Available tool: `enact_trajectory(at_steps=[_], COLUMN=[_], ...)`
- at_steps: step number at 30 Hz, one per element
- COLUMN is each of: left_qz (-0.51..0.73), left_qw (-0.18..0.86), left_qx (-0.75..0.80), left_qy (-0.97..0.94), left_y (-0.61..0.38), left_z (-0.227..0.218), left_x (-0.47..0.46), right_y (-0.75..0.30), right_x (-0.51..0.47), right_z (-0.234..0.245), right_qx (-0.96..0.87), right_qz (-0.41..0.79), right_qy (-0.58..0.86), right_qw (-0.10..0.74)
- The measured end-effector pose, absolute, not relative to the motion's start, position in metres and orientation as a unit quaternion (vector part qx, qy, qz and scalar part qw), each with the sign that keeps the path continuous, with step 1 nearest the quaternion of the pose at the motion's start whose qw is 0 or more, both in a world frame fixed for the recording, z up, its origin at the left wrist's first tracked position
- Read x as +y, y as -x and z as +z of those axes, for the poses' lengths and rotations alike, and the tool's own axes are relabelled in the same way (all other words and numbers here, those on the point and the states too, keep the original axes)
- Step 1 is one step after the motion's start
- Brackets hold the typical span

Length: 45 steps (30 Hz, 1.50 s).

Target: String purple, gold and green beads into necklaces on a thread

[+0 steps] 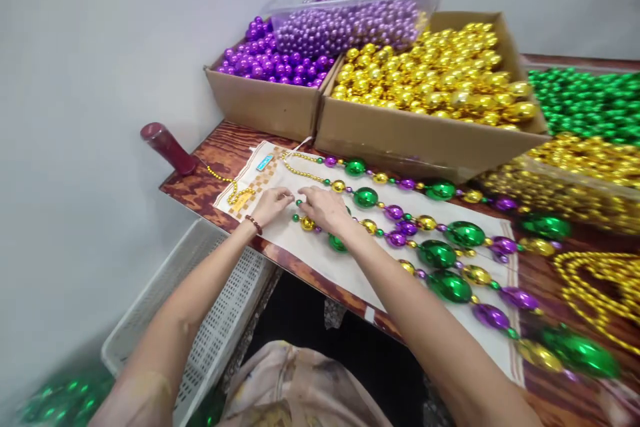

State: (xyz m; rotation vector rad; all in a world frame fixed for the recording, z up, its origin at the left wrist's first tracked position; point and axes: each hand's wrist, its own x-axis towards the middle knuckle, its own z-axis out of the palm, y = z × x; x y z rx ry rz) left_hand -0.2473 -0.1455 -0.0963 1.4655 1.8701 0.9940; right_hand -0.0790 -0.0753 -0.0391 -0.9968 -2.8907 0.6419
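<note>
Strands of green, gold and purple beads (367, 197) lie across a white towel (295, 250). My left hand (273, 205), with a beaded bracelet at the wrist, is pinched near the strand ends; what its fingertips hold is too small to make out. Close beside it, my right hand (324, 208) is curled over the end of a bead strand, fingertips by a small green bead (299, 202). The right hand's grip is partly hidden by its own back. A loose string of small gold beads (235, 197) lies left of my hands.
Cardboard boxes of purple beads (270, 60) and gold beads (425, 77) stand behind the towel, a clear plastic bin (350, 20) resting on them. A dark red cylinder (169, 149) is at the table's left corner. A white plastic basket (200, 307) sits below the edge.
</note>
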Motion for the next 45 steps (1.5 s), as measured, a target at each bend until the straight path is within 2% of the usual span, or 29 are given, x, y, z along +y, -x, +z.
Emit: enact_trajectory(at_steps=[7, 14, 20, 26, 28, 30, 37, 40, 45], left_qz=[0.364, 0.384, 0.317, 0.31, 0.332, 0.376, 0.555, 0.598, 0.592], left_qw=[0.27, 0.244, 0.189, 0.113, 0.052, 0.037, 0.311, 0.362, 0.403], left_qx=[0.706, 0.727, 0.756, 0.77, 0.768, 0.747, 0.557, 0.494, 0.475], left_qy=[-0.544, -0.514, -0.541, -0.547, -0.545, -0.547, -0.534, -0.517, -0.512], left_y=[0.243, 0.246, 0.248, 0.251, 0.25, 0.244, 0.187, 0.165, 0.142], left_z=[-0.1, -0.11, -0.115, -0.107, -0.1, -0.094, -0.08, -0.074, -0.069], left_x=[-0.166, -0.181, -0.183, -0.182, -0.18, -0.176, -0.132, -0.112, -0.097], right_y=[0.095, 0.086, 0.081, 0.076, 0.072, 0.066, 0.051, 0.042, 0.023], right_x=[-0.064, -0.034, -0.022, -0.022, -0.022, -0.022, -0.028, -0.031, -0.028], right_z=[-0.044, -0.03, 0.011, 0.031, 0.033, 0.036, 0.053, 0.06, 0.069], right_qx=[-0.922, -0.89, -0.758, -0.725, -0.713, -0.707, -0.707, -0.707, -0.697], right_qz=[0.233, 0.318, 0.551, 0.574, 0.583, 0.586, 0.593, 0.592, 0.568], right_qy=[0.309, 0.327, 0.299, 0.318, 0.316, 0.311, 0.286, 0.276, 0.286], right_qw=[-0.023, 0.019, 0.178, 0.211, 0.227, 0.244, 0.259, 0.271, 0.332])
